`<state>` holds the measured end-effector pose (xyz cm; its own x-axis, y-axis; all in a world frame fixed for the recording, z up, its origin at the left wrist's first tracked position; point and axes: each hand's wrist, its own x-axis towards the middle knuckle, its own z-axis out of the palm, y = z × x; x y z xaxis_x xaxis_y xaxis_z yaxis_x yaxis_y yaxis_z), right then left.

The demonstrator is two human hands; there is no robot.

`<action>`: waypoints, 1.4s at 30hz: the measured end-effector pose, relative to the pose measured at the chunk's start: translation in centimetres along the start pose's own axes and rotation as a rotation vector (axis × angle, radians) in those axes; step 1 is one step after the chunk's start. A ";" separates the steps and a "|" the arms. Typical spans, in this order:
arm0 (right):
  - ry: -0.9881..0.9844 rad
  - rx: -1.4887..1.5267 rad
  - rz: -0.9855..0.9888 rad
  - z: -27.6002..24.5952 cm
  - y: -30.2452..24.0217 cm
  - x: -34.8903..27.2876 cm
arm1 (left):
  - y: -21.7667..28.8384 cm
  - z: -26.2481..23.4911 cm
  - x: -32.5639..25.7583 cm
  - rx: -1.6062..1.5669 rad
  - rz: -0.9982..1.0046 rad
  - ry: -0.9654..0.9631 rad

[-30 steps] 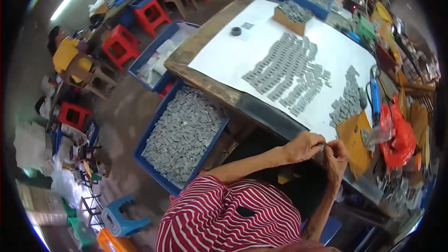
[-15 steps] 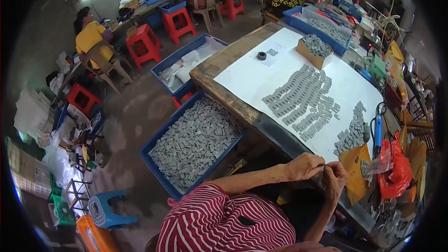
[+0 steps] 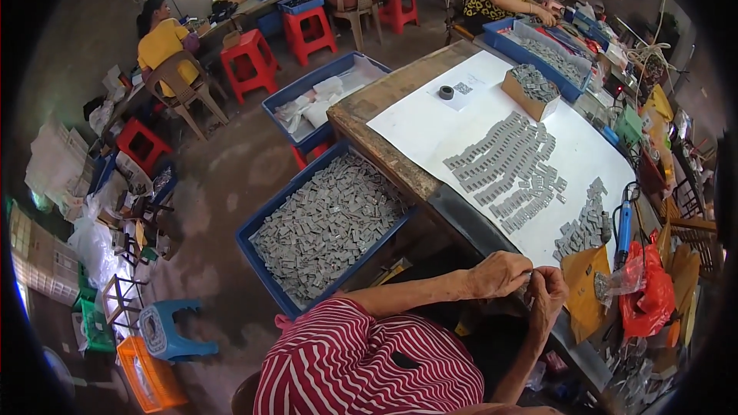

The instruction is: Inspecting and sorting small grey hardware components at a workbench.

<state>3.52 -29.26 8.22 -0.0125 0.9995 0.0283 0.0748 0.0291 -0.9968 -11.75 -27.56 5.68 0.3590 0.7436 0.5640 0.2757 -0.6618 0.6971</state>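
Over the near edge of the table, my left hand and my right hand meet with their fingertips pinched together. Something tiny and dark is between them, too small and covered to name. Just beyond lies a loose heap of small grey parts on a white sheet. Farther left on that sheet, similar grey parts are laid out in several slanting rows, with a looser cluster at their near right. An open cardboard box full of grey parts stands behind the rows.
A blue bin heaped with grey parts is at the table's left. Right of the heap lie a blue electric screwdriver, a yellow envelope and a red plastic bag. Black tape rests on the sheet. Others work at the back.
The whole view has shifted slightly, so the table and room sit a little more to the right. My hands stay together in the same pinch; the person at the far right now leans more into view.
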 end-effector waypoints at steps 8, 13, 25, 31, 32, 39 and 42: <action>0.037 0.019 0.013 0.5 0.1 -0.2 | 0.4 0.0 -0.3 0.081 -0.006 0.043; 0.085 -0.039 0.006 0.1 0.2 -0.4 | 0.9 0.2 -0.1 0.131 -0.004 -0.006; 0.109 -0.050 0.079 -1.8 1.3 -0.5 | -0.3 1.8 1.2 0.039 -0.001 -0.123; 0.094 0.040 0.139 -2.7 2.0 0.0 | -0.5 2.2 2.5 0.111 0.019 -0.171; 0.081 0.090 0.144 -2.9 2.2 0.1 | -0.4 2.2 2.7 0.123 0.021 -0.187; 0.122 0.203 0.175 -3.6 3.0 0.3 | -1.0 2.6 4.0 0.193 0.020 -0.264; 0.153 0.225 0.164 -3.7 3.2 0.1 | -1.9 2.6 4.7 0.184 0.009 -0.245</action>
<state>7.45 -29.07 5.27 0.1334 0.9812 -0.1398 -0.1590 -0.1180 -0.9802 -8.23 -23.05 5.87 0.5606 0.7074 0.4304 0.4202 -0.6909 0.5883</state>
